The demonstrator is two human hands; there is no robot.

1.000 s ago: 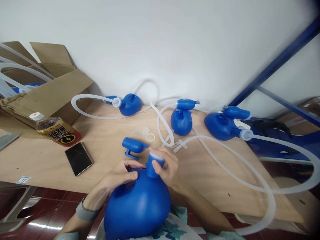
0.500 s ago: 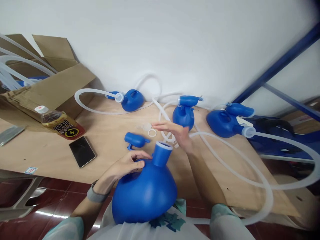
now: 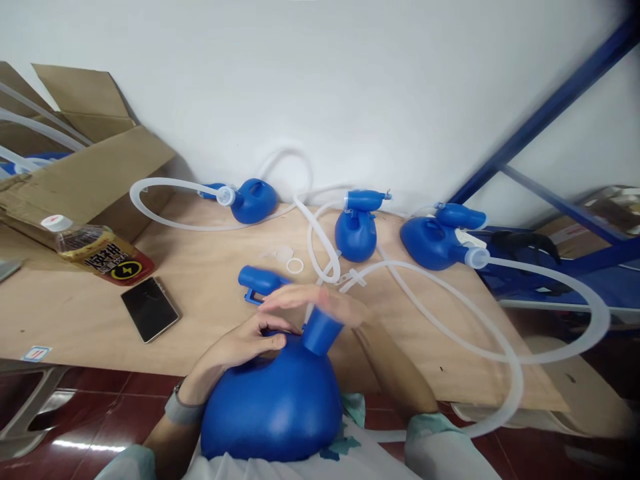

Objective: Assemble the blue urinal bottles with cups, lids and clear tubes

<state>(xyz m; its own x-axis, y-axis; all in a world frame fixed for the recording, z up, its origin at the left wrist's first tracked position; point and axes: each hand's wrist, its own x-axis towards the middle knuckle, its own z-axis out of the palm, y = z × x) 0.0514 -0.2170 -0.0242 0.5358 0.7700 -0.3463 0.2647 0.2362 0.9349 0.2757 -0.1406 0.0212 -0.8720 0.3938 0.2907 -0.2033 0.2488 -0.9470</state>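
Note:
A large blue plastic urinal bottle (image 3: 273,400) rests against my body, its short neck (image 3: 321,332) tilted up and away from me. My left hand (image 3: 253,341) is wrapped round the bottle's handle beside the neck. Flat and slightly blurred, my right hand (image 3: 320,301) lies over the neck's mouth with fingers stretched out to the left, hiding the rim. Whether the palm presses on it, I cannot tell. Just beyond the hands are a loose blue cap-like part (image 3: 263,280), a thin white ring (image 3: 295,266) and a small clear piece (image 3: 284,254).
Along the wall stand three more urinal bottles, a left one (image 3: 255,200), a middle one (image 3: 356,235) and a right one (image 3: 431,243), with a pale hose (image 3: 450,337) looping rightward. On the left are a cardboard box (image 3: 100,177), a drink bottle (image 3: 103,253) and a phone (image 3: 150,309).
My right hand has moved left and down from beside the neck to over its mouth, covering the white rim. My left hand keeps its hold. The view has shifted slightly.

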